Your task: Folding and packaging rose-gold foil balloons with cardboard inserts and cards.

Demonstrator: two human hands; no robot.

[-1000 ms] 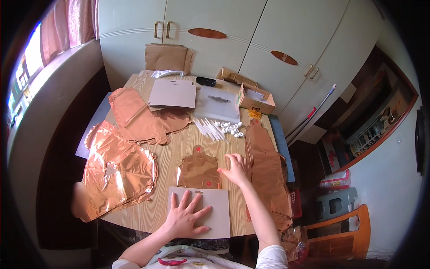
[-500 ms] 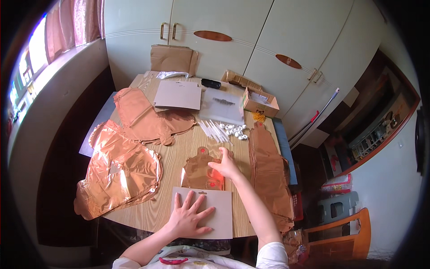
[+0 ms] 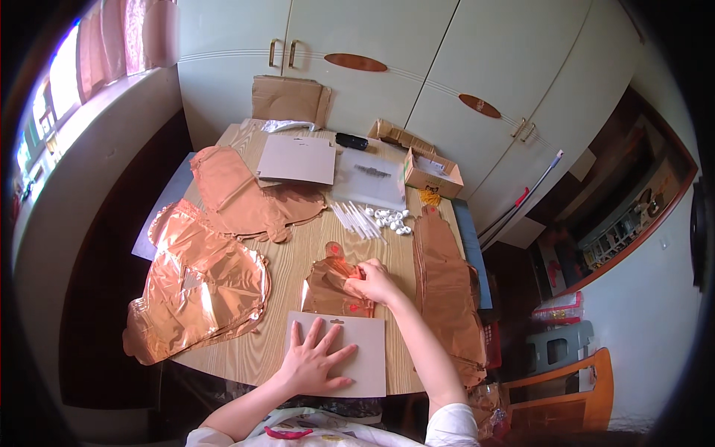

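Note:
My left hand (image 3: 316, 363) lies flat with spread fingers on a pale card (image 3: 368, 376) that has a hang slot at its top, near the table's front edge. Just beyond the card is a folded copper-coloured foil balloon (image 3: 322, 287) with red marks; its near edge meets the card's far edge, and I cannot tell if it runs underneath. My right hand (image 3: 378, 283) is closed on the right side of this balloon, bunching the foil into creases. The fingertips are partly hidden by the hand.
Shiny foil balloons (image 3: 212, 298) cover the table's left side, and a flat foil stack (image 3: 445, 290) lines the right. Farther back are white sticks (image 3: 356, 220), small white cups (image 3: 390, 220), grey cards (image 3: 296, 159), a clear bag (image 3: 363, 182) and a cardboard box (image 3: 433, 179).
My right hand has closed from a looser grip near the balloon's upper right and drawn slightly nearer, crumpling the foil. My left hand has stayed on the card.

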